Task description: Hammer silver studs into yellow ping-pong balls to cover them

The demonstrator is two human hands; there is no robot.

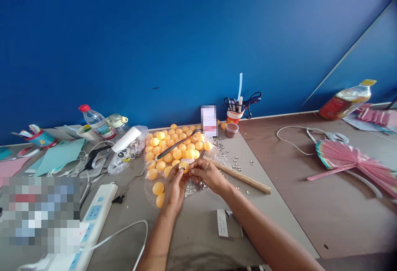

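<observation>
My left hand [176,189] is closed around an orange ping-pong ball [183,166], thumb and fingers on its sides. My right hand [207,173] is pinched at the ball's right side; whatever sits between its fingertips is too small to make out. Behind both hands lie many more orange balls [176,154] on clear plastic. Small shiny metal pieces [201,184] are heaped below my hands, and others [237,167] are scattered to the right. A wooden stick [240,175] slants past my right wrist. Across the balls rests a dark, thin-handled tool [175,145].
A white power strip [96,213] with cords lies at left. Behind it are a red-capped bottle [98,124] and a plastic bag [124,159]. A cup of tools [235,114] and a small round tub [231,129] stand at the back. Pink folded paper [356,159] lies right.
</observation>
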